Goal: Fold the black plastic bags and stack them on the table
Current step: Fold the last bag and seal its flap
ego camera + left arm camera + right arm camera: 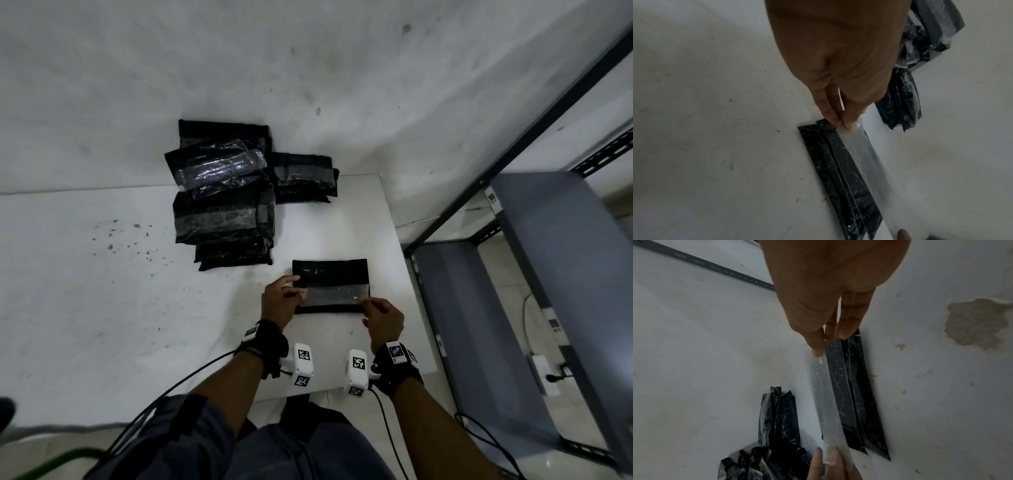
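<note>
With a stack (222, 198) of folded bags already at your 11 o'clock on the table (85, 291), your left hand (279, 301) and right hand (383, 320) each pinch an end of the clear flap on one bag (330, 270) at 12, its fold seemingly unfinished.

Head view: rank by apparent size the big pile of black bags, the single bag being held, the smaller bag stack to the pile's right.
1. big pile of black bags
2. single bag, pinched by left hand and right hand
3. smaller bag stack, partly hidden behind the pile and farther away, so unsure against 2.
</note>
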